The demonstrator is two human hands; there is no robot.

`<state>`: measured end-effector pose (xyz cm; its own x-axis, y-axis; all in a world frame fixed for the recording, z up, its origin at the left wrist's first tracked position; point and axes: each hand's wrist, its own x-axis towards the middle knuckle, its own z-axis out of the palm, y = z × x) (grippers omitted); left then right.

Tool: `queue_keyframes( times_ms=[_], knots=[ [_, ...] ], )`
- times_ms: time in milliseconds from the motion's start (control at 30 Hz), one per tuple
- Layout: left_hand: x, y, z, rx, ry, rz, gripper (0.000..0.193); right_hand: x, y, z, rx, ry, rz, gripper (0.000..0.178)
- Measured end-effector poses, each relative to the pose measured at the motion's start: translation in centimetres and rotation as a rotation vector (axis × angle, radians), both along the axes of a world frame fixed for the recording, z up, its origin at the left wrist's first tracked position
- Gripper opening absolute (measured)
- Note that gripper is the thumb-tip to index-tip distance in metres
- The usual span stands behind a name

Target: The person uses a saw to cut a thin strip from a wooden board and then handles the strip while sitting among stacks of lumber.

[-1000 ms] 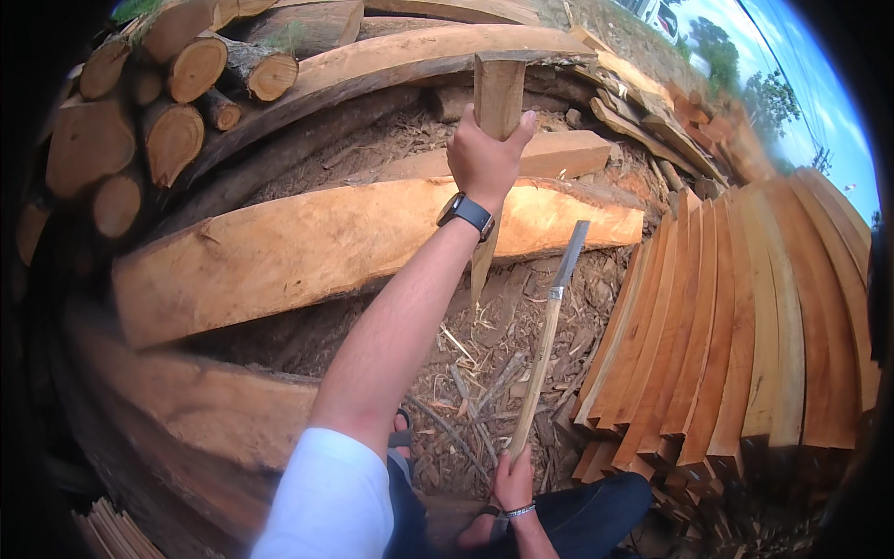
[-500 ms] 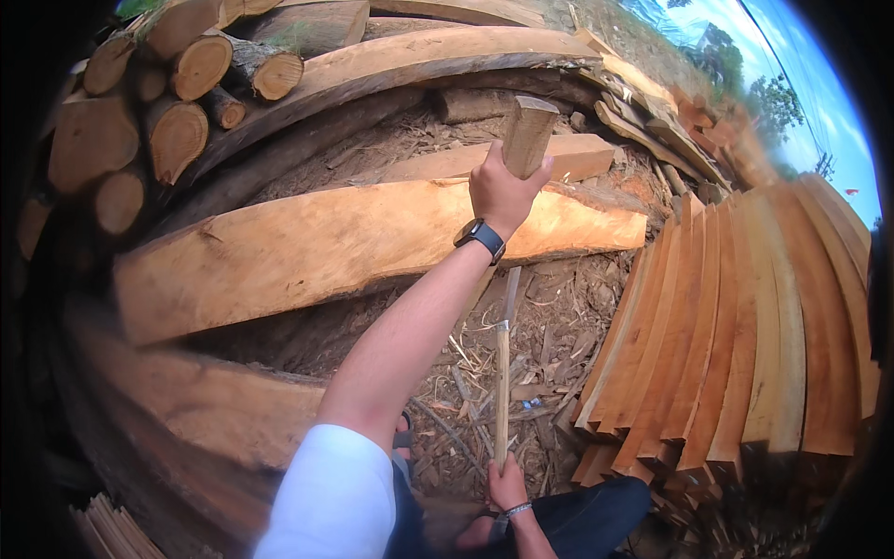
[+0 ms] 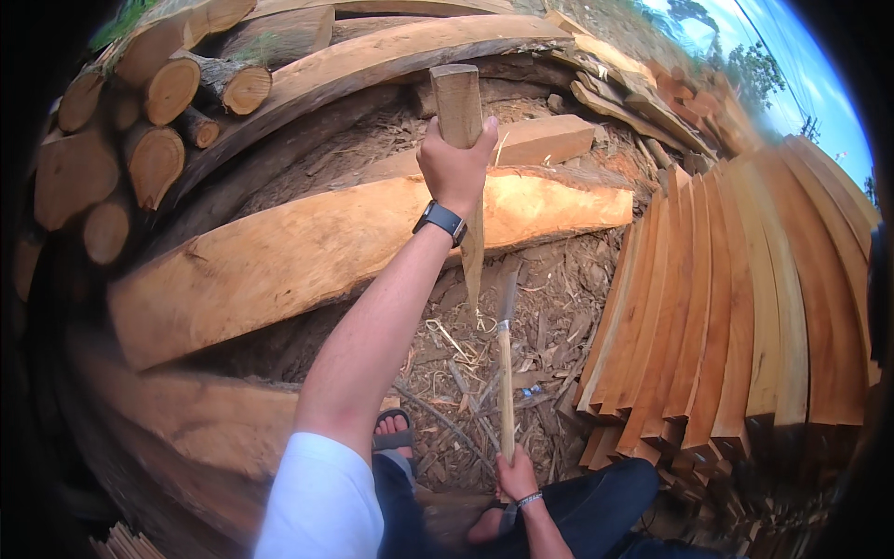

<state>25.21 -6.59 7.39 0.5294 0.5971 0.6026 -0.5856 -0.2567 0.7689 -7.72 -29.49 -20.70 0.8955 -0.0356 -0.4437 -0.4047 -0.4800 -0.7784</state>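
Note:
My left hand (image 3: 453, 172), a dark watch on its wrist, is wrapped round the upper part of a wooden stake (image 3: 458, 101). The stake stands near upright, its square top above my fist and its lower end narrowed to a point with thin shavings by the tip. In my right hand (image 3: 517, 475), with a bracelet at the wrist, is the long wooden handle of a machete (image 3: 506, 382). Its narrow metal blade points away from me, just right of the stake's tip and apart from it. Behind the stake lies a thick sawn slab (image 3: 307, 252).
Stacked sawn boards (image 3: 736, 307) rise close on the right. Cut logs (image 3: 172, 91) are piled at the far left, and another slab (image 3: 214, 419) lies near my left side. Wood chips (image 3: 549, 345) cover the ground by my sandalled foot (image 3: 393, 430).
My left hand has moved left with the stake and turned it more upright, so its pointed end now shows. The machete has barely shifted.

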Motion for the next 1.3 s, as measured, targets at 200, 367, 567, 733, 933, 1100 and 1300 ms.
queue_keyframes(
  times_ms=[200,367,567,733,933,1100,1300],
  knots=[
    [0.4,-0.6,0.2,-0.004,-0.067,-0.016,0.043,0.2,0.7,1.3,-0.054,0.010,0.028,0.023],
    [0.8,-1.3,-0.7,0.072,-0.056,0.025,0.039,0.2,0.7,0.3,-0.040,0.067,0.031,0.023],
    [0.5,-1.3,-0.1,0.070,-0.066,0.006,0.035,-0.7,1.1,-0.6,-0.169,0.016,0.150,0.027],
    [0.7,-1.9,-0.4,0.044,-0.072,0.042,0.042,-1.4,2.4,-1.9,-0.376,-0.092,0.226,0.031],
    [0.9,-1.3,-0.6,0.036,-0.079,0.040,0.042,-1.2,1.8,-1.3,-0.321,-0.094,0.229,0.031],
    [0.9,-0.9,-0.6,0.044,-0.061,0.034,0.040,-1.3,1.4,-1.4,-0.092,-0.007,0.153,0.027],
    [0.8,-0.9,-0.9,0.053,-0.056,0.012,0.042,1.2,0.7,3.9,0.873,0.412,-0.184,0.018]
  ],
)
